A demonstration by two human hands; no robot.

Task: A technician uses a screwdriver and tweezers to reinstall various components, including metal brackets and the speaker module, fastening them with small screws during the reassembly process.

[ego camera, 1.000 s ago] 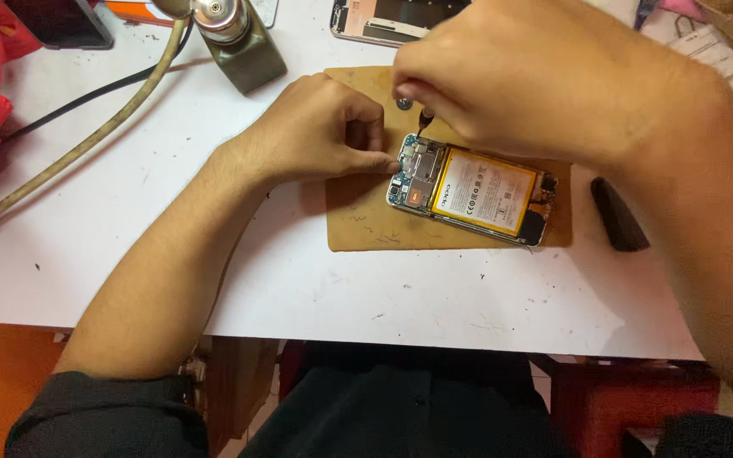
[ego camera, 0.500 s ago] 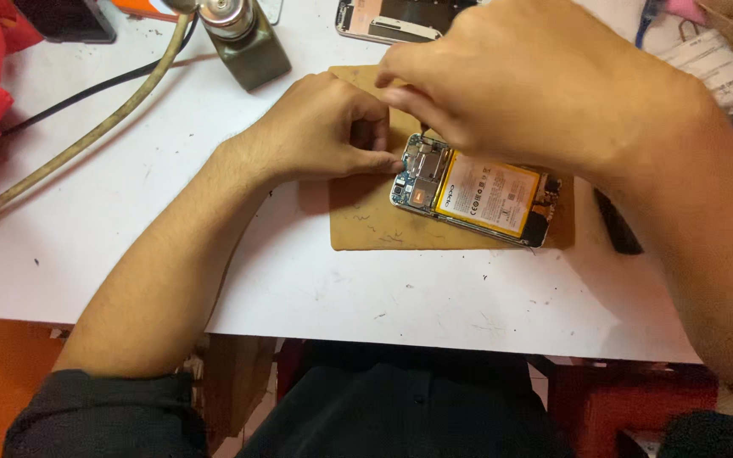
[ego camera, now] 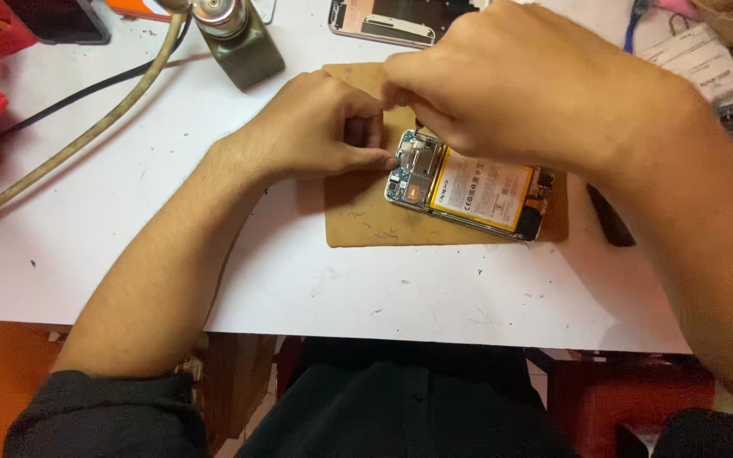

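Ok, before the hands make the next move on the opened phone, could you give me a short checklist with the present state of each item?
1. Opened phone lies flat on the brown mat: ok.
2. Left hand steadies the phone's top end, fingertips touching its edge: ok.
3. Right hand is over the circuit-board end: ok; what it pinches is hidden: cannot tell.
4. Yellow battery seated in the frame, no visible lifting: ok.
5. Hose and metal stand lie apart from the mat: ok.
6. Loose screws on the mat: cannot tell, too small.
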